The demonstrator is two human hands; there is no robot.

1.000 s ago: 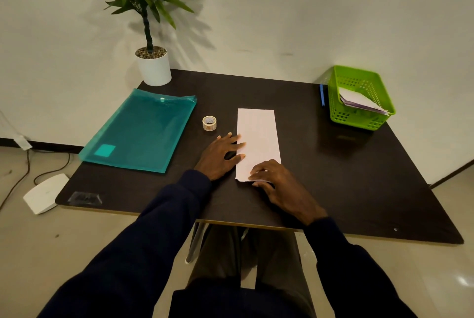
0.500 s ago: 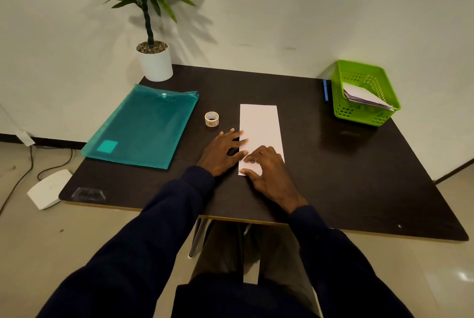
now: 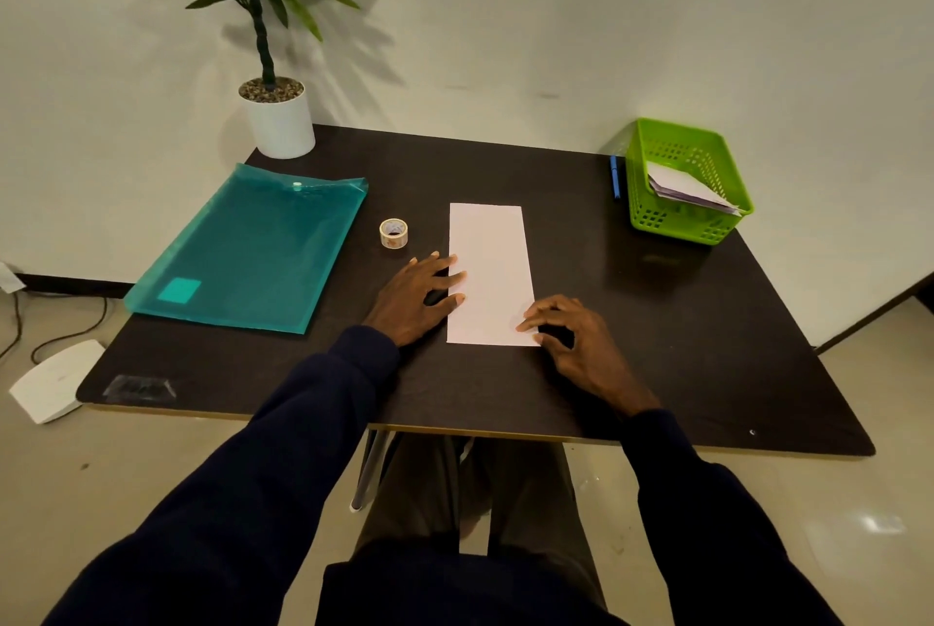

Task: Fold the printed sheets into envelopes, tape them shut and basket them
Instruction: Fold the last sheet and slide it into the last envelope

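The narrow sheet point(image 3: 489, 271) lies flat on the tabletop point(image 3: 667, 322), left hand point(image 3: 414, 294) fingers straight and spread on its left edge, right hand point(image 3: 576, 347) fingers curled at its near corner, pinching or not I cannot tell, and it looks like light, limp, slippery paper, so lift by that corner.

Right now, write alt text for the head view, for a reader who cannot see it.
A person's left hand and right hand rest on a long white sheet on a dark table. A tape roll and teal folder lie left; a green basket holding folded papers sits far right.
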